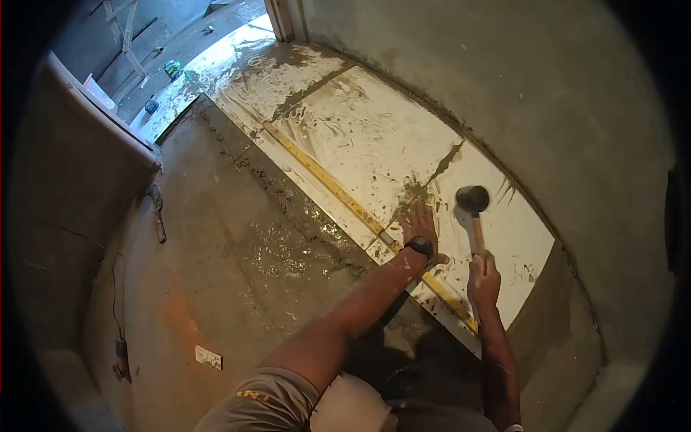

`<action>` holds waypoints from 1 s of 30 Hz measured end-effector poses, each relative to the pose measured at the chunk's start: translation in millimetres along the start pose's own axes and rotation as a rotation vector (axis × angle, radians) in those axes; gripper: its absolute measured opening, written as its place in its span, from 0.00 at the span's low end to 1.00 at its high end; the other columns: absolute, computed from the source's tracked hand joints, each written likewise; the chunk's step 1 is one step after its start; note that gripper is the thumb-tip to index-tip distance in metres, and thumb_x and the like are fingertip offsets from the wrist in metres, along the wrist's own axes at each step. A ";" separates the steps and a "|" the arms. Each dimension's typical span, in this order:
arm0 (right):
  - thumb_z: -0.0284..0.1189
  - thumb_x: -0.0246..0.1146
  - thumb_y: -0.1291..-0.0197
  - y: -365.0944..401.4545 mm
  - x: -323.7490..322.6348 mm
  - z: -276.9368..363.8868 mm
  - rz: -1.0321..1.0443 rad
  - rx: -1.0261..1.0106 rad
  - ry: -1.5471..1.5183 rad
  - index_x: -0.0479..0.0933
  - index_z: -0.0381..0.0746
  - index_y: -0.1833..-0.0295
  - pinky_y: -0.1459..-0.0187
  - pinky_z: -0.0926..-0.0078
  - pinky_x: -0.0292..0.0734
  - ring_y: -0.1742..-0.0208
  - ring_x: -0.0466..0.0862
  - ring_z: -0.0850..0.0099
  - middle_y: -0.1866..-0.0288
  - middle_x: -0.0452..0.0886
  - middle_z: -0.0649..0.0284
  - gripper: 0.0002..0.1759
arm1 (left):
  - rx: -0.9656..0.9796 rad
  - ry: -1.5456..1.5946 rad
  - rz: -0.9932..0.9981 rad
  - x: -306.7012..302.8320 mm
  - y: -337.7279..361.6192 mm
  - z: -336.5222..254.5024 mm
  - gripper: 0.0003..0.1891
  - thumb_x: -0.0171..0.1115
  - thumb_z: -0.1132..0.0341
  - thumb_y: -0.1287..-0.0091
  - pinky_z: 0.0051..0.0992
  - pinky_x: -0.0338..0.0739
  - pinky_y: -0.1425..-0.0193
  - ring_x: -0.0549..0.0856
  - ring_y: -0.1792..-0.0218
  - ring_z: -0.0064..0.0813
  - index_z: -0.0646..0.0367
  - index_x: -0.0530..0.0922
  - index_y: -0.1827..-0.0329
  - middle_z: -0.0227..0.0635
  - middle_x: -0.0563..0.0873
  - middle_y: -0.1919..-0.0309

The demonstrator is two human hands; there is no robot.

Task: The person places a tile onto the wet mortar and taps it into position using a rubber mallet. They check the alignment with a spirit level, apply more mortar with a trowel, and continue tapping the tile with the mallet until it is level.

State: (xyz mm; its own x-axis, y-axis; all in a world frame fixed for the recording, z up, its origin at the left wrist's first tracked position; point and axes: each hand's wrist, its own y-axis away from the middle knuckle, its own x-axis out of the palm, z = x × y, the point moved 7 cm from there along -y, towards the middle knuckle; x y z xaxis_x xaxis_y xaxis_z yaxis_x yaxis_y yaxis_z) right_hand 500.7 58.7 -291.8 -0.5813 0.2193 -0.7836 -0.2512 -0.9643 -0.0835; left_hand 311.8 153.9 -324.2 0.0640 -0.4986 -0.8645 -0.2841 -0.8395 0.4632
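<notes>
My right hand (485,279) is wrapped round the wooden handle of a rubber mallet, whose black head (473,198) is over a white floor tile (515,237). My left hand (419,229), with a dark watch at the wrist, lies flat with fingers spread on the tiles near a mortar-smeared joint. Under that wrist runs a long yellow spirit level (324,176), lying along the tiles' outer edge. Wet grey mortar smears much of the tile surface, and a second large tile (360,129) lies farther off.
Wet mortar (288,237) borders the tiles on the left. A hammer (157,212) lies on the bare floor by the left wall, with a corded power tool (122,360) and a small white box (209,357) nearer. A plastered wall (518,79) bounds the right; a doorway opens at the far left.
</notes>
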 end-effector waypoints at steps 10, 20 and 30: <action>0.46 0.56 0.22 -3.7 11.5 -7.8 0.080 0.057 0.109 0.76 0.39 0.40 0.64 0.48 0.78 0.65 0.86 0.42 0.66 0.85 0.42 0.22 | 0.005 0.025 0.011 2.5 -2.1 0.9 0.78 0.69 0.20 0.52 0.72 0.35 0.21 0.35 0.15 0.61 0.71 0.37 0.15 0.62 0.37 0.15; 0.47 0.55 0.21 -3.2 13.8 -14.1 0.070 -0.015 0.137 0.76 0.39 0.40 0.63 0.48 0.78 0.65 0.86 0.42 0.66 0.85 0.44 0.22 | -0.006 0.047 -0.022 3.2 -7.0 -1.3 0.79 0.72 0.22 0.54 0.72 0.38 0.21 0.38 0.15 0.60 0.72 0.38 0.15 0.63 0.38 0.15; 0.49 0.53 0.21 -3.8 14.7 -13.3 0.080 0.031 0.123 0.76 0.38 0.39 0.60 0.50 0.79 0.62 0.87 0.43 0.64 0.86 0.44 0.25 | -0.013 0.140 -0.011 -1.0 -6.4 1.4 0.79 0.76 0.27 0.55 0.72 0.32 0.20 0.38 0.14 0.58 0.71 0.37 0.15 0.59 0.41 0.14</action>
State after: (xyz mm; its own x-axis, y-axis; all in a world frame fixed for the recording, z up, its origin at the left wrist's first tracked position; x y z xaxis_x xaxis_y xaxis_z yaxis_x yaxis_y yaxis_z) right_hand 503.4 63.6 -311.3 -0.5017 0.1206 -0.8566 -0.2332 -0.9724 -0.0003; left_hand 312.2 160.1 -326.6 0.2000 -0.5138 -0.8343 -0.2700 -0.8474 0.4572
